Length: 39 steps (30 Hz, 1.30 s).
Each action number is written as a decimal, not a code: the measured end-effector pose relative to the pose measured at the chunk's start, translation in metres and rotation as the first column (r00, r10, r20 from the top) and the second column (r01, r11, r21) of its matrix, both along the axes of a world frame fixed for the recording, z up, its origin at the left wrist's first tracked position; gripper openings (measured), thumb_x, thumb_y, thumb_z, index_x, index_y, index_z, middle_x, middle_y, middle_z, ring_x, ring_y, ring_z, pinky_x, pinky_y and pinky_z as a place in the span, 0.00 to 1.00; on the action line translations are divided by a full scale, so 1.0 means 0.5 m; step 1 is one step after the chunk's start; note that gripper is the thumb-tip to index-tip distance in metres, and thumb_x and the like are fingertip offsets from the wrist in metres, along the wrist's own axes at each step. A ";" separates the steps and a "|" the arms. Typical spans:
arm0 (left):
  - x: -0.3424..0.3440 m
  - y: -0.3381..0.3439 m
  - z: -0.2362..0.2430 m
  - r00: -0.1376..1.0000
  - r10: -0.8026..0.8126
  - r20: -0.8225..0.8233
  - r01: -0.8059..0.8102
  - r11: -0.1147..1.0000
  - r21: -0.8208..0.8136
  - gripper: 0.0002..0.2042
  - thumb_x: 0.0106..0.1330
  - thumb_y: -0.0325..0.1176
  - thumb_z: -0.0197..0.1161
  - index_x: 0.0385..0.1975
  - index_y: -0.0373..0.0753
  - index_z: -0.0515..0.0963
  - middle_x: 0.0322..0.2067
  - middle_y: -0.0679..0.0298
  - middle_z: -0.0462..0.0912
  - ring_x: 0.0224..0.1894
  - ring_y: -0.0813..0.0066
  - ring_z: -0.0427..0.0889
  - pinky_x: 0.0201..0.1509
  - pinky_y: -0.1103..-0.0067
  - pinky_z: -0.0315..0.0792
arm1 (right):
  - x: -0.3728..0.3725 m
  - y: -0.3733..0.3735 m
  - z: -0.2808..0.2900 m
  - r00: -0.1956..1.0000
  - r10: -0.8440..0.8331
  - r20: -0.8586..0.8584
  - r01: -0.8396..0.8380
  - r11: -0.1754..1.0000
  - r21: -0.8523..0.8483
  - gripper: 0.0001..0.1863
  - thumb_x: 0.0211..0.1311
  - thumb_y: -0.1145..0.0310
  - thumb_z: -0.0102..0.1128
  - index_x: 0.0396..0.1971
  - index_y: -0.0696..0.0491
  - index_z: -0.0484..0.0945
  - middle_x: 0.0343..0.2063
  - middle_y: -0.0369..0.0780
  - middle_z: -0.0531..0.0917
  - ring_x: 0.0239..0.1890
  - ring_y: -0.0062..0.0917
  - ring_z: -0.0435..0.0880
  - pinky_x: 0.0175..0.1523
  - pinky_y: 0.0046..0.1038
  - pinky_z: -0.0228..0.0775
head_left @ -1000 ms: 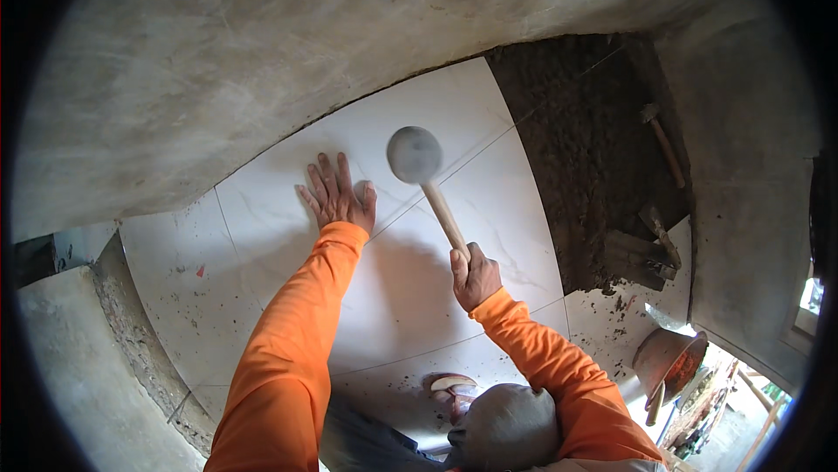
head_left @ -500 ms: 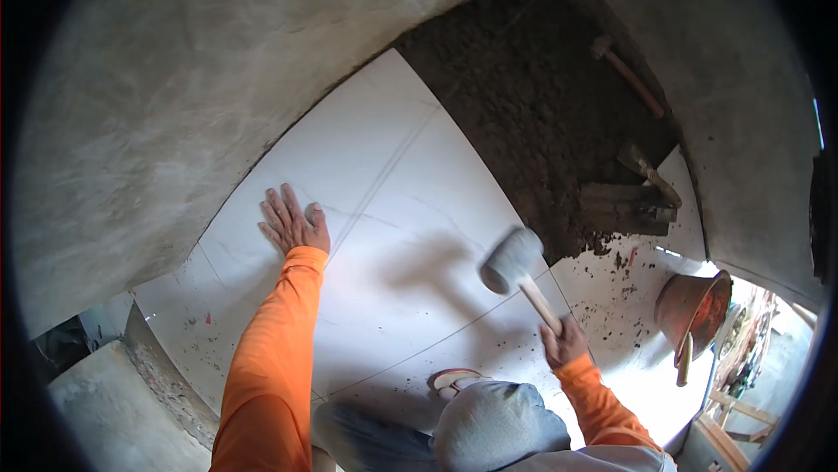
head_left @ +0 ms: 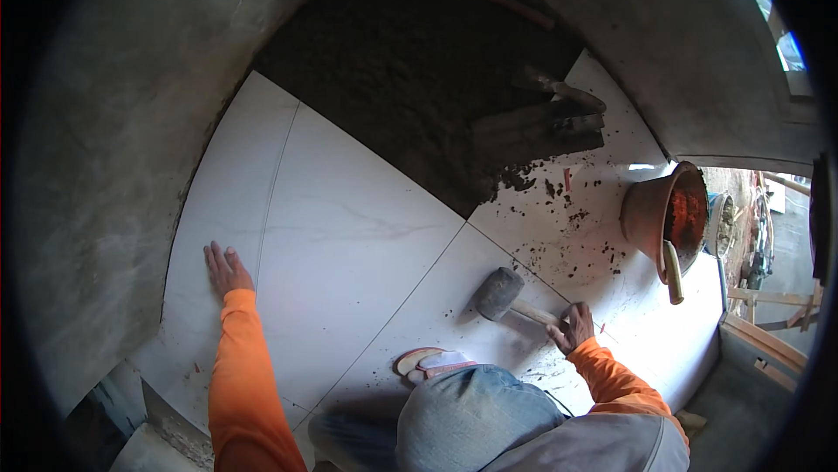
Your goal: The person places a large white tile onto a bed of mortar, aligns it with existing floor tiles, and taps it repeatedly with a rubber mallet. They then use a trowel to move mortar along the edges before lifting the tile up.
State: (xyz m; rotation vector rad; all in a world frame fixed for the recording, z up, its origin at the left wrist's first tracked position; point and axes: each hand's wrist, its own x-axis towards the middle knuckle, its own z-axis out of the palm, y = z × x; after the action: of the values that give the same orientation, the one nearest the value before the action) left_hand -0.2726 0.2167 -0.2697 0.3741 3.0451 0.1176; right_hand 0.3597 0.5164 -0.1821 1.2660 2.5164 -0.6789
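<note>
My left hand (head_left: 229, 267) rests open on the white marbled tile (head_left: 349, 245), close to the left wall, fingers pointing away from me. At lower right, my right hand (head_left: 572, 325) grips the wooden handle of a rubber mallet (head_left: 499, 293), whose grey head is low over or on the tiles; I cannot tell if it touches. Thin joints run between the tiles. Beyond them lies a bed of dark wet mortar (head_left: 367, 79), with crumbs spilling onto the tile at its right. My bent knee and sandalled foot (head_left: 419, 360) are at the bottom centre.
Flat metal trowels (head_left: 567, 127) lie at the mortar's right edge, a hammer (head_left: 506, 3) at its far end. An orange-stained bucket (head_left: 646, 210) with a handled tool stands at right, another bucket (head_left: 720, 223) behind it. Concrete walls (head_left: 113, 167) enclose the floor; timber pieces (head_left: 768, 341) show outside.
The view has swung to the right. My right hand has brought the mallet from over the middle tiles down to the lower right. My left hand stays spread on the tile, now further left in view.
</note>
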 end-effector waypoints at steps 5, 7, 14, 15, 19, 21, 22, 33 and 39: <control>0.063 -0.028 0.053 0.990 0.121 0.074 -0.135 0.962 0.239 0.27 0.66 0.47 0.48 0.63 0.42 0.58 0.61 0.53 0.63 0.64 0.56 0.60 0.66 0.69 0.54 | -0.336 0.359 -0.037 0.945 0.141 -0.296 0.109 0.717 0.688 0.24 0.55 0.69 0.55 0.50 0.64 0.66 0.47 0.56 0.72 0.52 0.51 0.68 0.58 0.41 0.61; 0.100 -0.076 -0.006 0.993 0.114 -0.038 -0.102 0.964 0.246 0.27 0.65 0.46 0.51 0.62 0.42 0.60 0.62 0.54 0.62 0.64 0.57 0.60 0.67 0.65 0.53 | -0.470 0.579 -0.016 0.892 0.307 -0.331 0.031 0.689 0.724 0.22 0.54 0.68 0.56 0.49 0.60 0.70 0.47 0.50 0.74 0.49 0.44 0.72 0.56 0.38 0.64; 0.148 -0.067 0.057 0.938 0.344 0.038 -0.346 0.937 0.057 0.27 0.67 0.50 0.42 0.64 0.48 0.56 0.68 0.66 0.47 0.71 0.65 0.41 0.68 0.51 0.34 | -0.657 0.708 -0.053 0.997 0.072 -0.026 -0.048 0.848 0.528 0.21 0.57 0.65 0.54 0.50 0.58 0.70 0.43 0.46 0.76 0.45 0.43 0.74 0.51 0.37 0.66; 0.142 -0.084 0.054 0.938 0.343 0.039 -0.345 0.936 0.063 0.27 0.67 0.50 0.41 0.65 0.49 0.55 0.68 0.66 0.47 0.71 0.65 0.41 0.68 0.52 0.34 | -0.643 0.697 -0.054 0.995 0.086 -0.043 -0.050 0.847 0.530 0.21 0.58 0.64 0.54 0.50 0.58 0.70 0.43 0.46 0.76 0.45 0.42 0.75 0.51 0.37 0.67; 0.079 -0.171 0.032 0.890 0.453 0.055 -0.456 0.885 0.095 0.30 0.65 0.51 0.42 0.66 0.48 0.52 0.69 0.64 0.44 0.71 0.62 0.38 0.68 0.51 0.29 | -0.643 0.667 -0.003 0.938 0.250 -0.241 -0.064 0.806 0.588 0.20 0.60 0.63 0.53 0.50 0.56 0.69 0.41 0.44 0.77 0.43 0.41 0.76 0.48 0.37 0.68; 0.081 -0.164 0.014 0.885 0.464 -0.044 -0.459 0.885 0.082 0.30 0.65 0.52 0.43 0.66 0.48 0.52 0.69 0.62 0.45 0.71 0.61 0.38 0.69 0.52 0.30 | -0.681 0.597 0.050 0.819 0.427 -0.383 -0.148 0.803 0.578 0.20 0.61 0.62 0.53 0.50 0.55 0.69 0.40 0.43 0.77 0.42 0.41 0.76 0.47 0.37 0.69; 0.078 -0.163 0.013 0.889 0.431 -0.155 -0.430 0.902 0.042 0.31 0.64 0.52 0.45 0.66 0.49 0.53 0.69 0.61 0.45 0.71 0.60 0.38 0.69 0.53 0.30 | -0.726 0.516 0.077 0.779 0.470 -0.415 -0.224 0.827 0.516 0.20 0.61 0.62 0.53 0.50 0.55 0.69 0.39 0.43 0.78 0.41 0.41 0.77 0.46 0.37 0.69; 0.067 -0.166 0.039 0.911 0.412 -0.034 -0.404 0.905 0.134 0.34 0.61 0.53 0.46 0.66 0.44 0.50 0.69 0.57 0.43 0.71 0.55 0.36 0.68 0.49 0.27 | -1.483 -0.539 0.109 0.081 0.974 -0.211 -0.966 0.129 0.225 0.14 0.62 0.58 0.47 0.41 0.52 0.71 0.40 0.44 0.78 0.43 0.42 0.77 0.44 0.40 0.71; 0.067 -0.175 0.055 0.903 0.430 -0.024 -0.422 0.894 0.152 0.35 0.59 0.49 0.49 0.67 0.45 0.50 0.69 0.57 0.41 0.71 0.57 0.35 0.69 0.52 0.25 | -1.558 -0.673 0.026 0.021 0.997 0.069 -0.982 0.008 0.189 0.19 0.66 0.57 0.42 0.53 0.45 0.68 0.47 0.46 0.76 0.46 0.40 0.79 0.49 0.41 0.73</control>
State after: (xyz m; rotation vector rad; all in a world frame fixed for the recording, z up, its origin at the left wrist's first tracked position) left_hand -0.2391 0.1294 -0.2423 -0.3002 3.1286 0.3570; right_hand -0.4195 0.1798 -0.1689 -0.8321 2.6670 -0.0530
